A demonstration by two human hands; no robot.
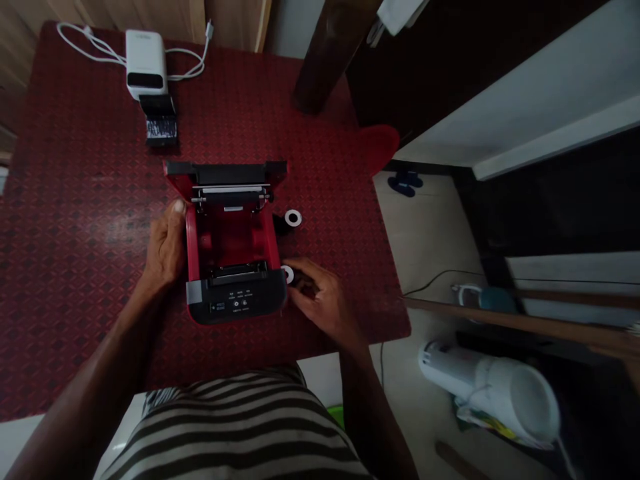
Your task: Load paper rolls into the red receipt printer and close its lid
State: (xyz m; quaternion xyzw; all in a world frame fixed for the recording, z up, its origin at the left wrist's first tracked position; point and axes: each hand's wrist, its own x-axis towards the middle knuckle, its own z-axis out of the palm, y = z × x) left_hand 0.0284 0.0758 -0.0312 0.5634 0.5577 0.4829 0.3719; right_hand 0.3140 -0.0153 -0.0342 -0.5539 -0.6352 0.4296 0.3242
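Note:
A red-and-black label printer point(240, 293) stands on the table with its lid point(227, 177) raised and its red inner bay showing. My left hand point(166, 245) is against the printer's left side, thumb at the top edge and fingers curled, partly hidden. At the front right corner, my right hand point(320, 293) has its thumb and fingers closed around a small roll with a white ring-shaped end point(287, 274). Most of that roll is hidden by the fingers. Just behind it, a second roll, dark with a white ring end point(293, 218), lies beside the printer.
A white power bank point(146, 63) with white cables and a small black item point(161, 127) lie at the back left of the red patterned table point(90, 280). A dark post point(325, 60) rises at the back. Right of the table, slippers point(405, 183) and a white cylinder point(490, 387) are on the floor.

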